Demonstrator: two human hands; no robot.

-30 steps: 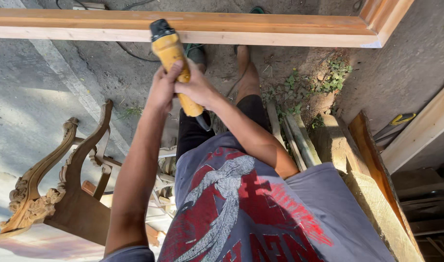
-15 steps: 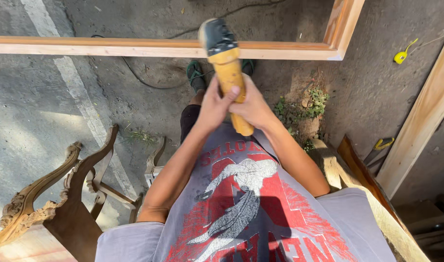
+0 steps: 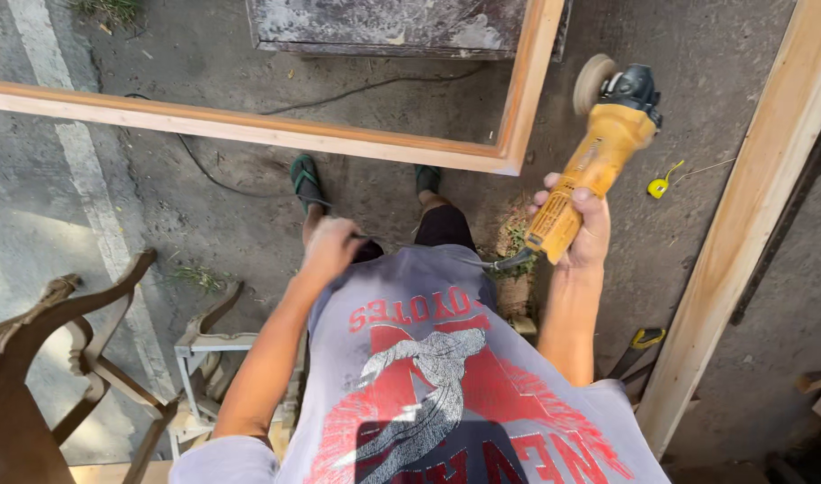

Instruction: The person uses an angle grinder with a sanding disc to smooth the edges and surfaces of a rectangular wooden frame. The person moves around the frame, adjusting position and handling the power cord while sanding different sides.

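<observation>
Your right hand (image 3: 579, 229) is wrapped tight round the yellow body of the angle grinder (image 3: 594, 152), fingers curled shut on it; the tool points up and away from you, its sanding disc (image 3: 591, 82) raised over the concrete ground (image 3: 204, 63), just right of the wooden frame (image 3: 518, 108) corner; your left hand (image 3: 330, 246) sits loosely closed near your shirt (image 3: 428, 376) — whether it pinches the dark cord there, you cannot tell; a carved wooden chair (image 3: 43, 358) stands at your left; a yellow tape measure (image 3: 659, 187) lies beyond the grinder
</observation>
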